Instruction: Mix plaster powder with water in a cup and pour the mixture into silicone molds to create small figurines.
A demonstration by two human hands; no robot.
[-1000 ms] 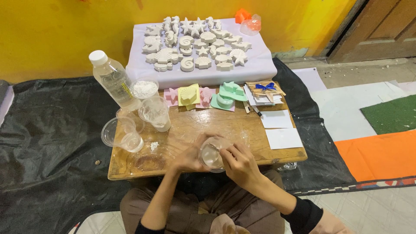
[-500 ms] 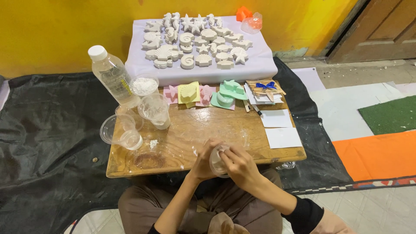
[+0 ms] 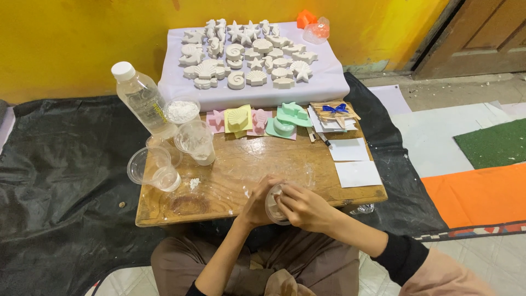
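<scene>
Both hands meet over the near edge of a small wooden table [image 3: 241,164]. My left hand [image 3: 256,204] cups a clear plastic cup [image 3: 274,208] tipped on its side. My right hand [image 3: 307,207] grips the same cup from the right, fingers reaching into its mouth. White residue coats the cup's inside. A little white powder lies on the wood just left of the hands.
A water bottle [image 3: 143,100], a cup of white powder [image 3: 182,111] and several clear cups [image 3: 156,167] stand at the table's left. Coloured silicone moulds [image 3: 257,118] and white paper sheets [image 3: 353,161] lie farther back and right. Plaster sea-shape casts [image 3: 246,55] cover a lilac board behind.
Both hands have drawn the cup nearer to my body, to the table's front edge, and the right fingers now reach into it.
</scene>
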